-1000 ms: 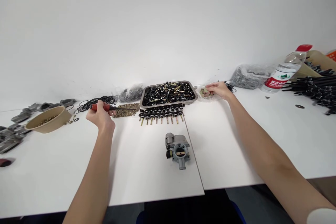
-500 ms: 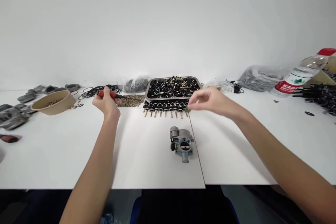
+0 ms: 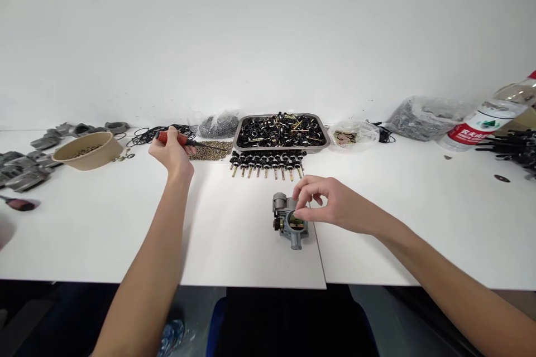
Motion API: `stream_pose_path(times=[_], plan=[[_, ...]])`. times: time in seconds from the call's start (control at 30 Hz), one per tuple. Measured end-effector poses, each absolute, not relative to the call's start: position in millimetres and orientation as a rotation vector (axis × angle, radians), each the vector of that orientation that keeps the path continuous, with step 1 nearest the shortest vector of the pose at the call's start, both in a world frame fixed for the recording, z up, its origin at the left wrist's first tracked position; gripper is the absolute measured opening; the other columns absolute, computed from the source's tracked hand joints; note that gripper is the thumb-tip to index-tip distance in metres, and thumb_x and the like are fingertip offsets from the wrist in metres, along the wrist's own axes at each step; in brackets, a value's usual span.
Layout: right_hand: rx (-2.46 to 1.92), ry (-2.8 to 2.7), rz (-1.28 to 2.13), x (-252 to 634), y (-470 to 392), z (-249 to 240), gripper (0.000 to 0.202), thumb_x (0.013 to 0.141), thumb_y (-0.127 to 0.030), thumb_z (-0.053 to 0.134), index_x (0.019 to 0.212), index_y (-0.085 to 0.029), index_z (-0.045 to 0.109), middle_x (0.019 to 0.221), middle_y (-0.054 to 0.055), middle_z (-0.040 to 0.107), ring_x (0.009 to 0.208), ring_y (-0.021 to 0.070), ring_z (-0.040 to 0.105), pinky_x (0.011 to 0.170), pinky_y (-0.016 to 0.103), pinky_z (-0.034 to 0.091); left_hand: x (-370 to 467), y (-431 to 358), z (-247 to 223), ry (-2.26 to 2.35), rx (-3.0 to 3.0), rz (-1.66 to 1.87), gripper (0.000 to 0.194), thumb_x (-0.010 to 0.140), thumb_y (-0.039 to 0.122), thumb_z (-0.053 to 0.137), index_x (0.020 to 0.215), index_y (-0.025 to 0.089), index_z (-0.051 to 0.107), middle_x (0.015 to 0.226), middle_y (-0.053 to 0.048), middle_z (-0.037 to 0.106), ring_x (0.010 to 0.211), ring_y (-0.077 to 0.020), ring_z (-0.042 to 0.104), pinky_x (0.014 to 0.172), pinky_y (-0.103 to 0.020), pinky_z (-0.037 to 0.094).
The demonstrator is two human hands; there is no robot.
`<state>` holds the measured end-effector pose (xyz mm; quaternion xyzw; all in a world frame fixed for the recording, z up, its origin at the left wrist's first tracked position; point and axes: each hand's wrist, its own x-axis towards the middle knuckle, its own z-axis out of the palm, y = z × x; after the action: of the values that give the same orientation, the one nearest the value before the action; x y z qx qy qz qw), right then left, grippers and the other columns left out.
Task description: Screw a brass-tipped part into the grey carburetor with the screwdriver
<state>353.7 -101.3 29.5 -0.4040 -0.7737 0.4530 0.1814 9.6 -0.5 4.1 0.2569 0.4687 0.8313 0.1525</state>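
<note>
A small grey metal carburetor body point(image 3: 286, 226) sits on the white table point(image 3: 234, 240) in front of me. My right hand point(image 3: 324, 205) hovers right over its bore, thumb and fingers pinched on a tiny part that I can hardly make out. My left hand point(image 3: 172, 149) is raised at the left and grips a screwdriver with a red handle point(image 3: 170, 137), its blade pointing right toward a pile of brass parts point(image 3: 213, 150).
A metal tray point(image 3: 280, 146) of black rings and brass pins stands at the back, a row of black-capped pins point(image 3: 268, 163) before it. Left: a brown bowl point(image 3: 87, 150), grey castings point(image 3: 25, 170), black O-rings point(image 3: 146, 135). Right: parts bags point(image 3: 419, 117), a water bottle point(image 3: 486, 120).
My right hand left the clear bag at the back, came across the tray front with a small part and now sits over the carburetor. My left hand barely moved.
</note>
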Motion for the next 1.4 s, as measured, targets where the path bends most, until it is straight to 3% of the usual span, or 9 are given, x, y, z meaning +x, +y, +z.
stream_pose_path(times=[0.47,0.67,0.9,1.1,1.23,1.4], plan=[[-1.047,-2.408,1.272,352,-94,31,0.015,0.080,-0.036,0.072,0.074,-0.023,0.072,0.112,0.002,0.063,0.095,0.0191,0.059,0.081,0.034,0.043,7,3,0,1.351,0.768,2.401,0.019,0.078,0.011,0.055,0.066,0.018,0.043,0.046,0.007,0.047,0.029,-0.0085,0.034,0.027,-0.026,0.029],[-1.024,-2.388,1.364,349,-90,30,0.016,0.079,-0.034,0.072,0.072,-0.020,0.070,0.108,0.003,0.064,0.087,0.0164,0.058,0.080,0.032,0.044,5,3,-1,1.399,0.808,2.371,0.019,0.082,0.013,0.054,0.069,0.018,0.042,0.049,0.008,0.046,0.031,-0.0074,0.035,0.029,-0.025,0.031],[-1.014,-2.355,1.393,346,-81,24,0.021,0.077,-0.026,0.072,0.094,-0.023,0.062,0.102,0.000,0.062,0.078,0.0132,0.050,0.070,0.028,0.042,5,3,-1,1.433,0.810,2.353,0.018,0.084,0.014,0.053,0.070,0.017,0.042,0.050,0.008,0.046,0.032,-0.0060,0.034,0.031,-0.024,0.031],[-0.788,-2.052,1.637,350,-54,-12,0.032,0.079,-0.043,0.074,0.096,-0.019,0.062,0.089,0.002,0.057,0.076,0.0139,0.048,0.068,0.028,0.041,6,2,0,1.442,0.840,2.337,0.016,0.084,0.014,0.053,0.070,0.016,0.043,0.053,0.007,0.047,0.033,-0.0064,0.035,0.032,-0.024,0.031],[-0.826,-1.818,1.595,348,-49,-31,0.035,0.080,-0.048,0.072,0.097,-0.019,0.062,0.095,0.004,0.057,0.084,0.0155,0.051,0.073,0.029,0.042,8,-1,3,1.434,0.801,2.343,0.016,0.084,0.016,0.054,0.071,0.017,0.044,0.055,0.004,0.048,0.034,-0.0069,0.035,0.033,-0.025,0.032],[-0.835,-1.685,1.488,345,-51,-29,0.030,0.084,-0.047,0.067,0.089,-0.018,0.064,0.088,0.002,0.058,0.080,0.0140,0.050,0.076,0.030,0.040,12,-8,12,1.383,0.743,2.326,0.015,0.079,0.020,0.057,0.070,0.018,0.045,0.056,0.003,0.052,0.034,-0.0076,0.035,0.034,-0.025,0.033]])
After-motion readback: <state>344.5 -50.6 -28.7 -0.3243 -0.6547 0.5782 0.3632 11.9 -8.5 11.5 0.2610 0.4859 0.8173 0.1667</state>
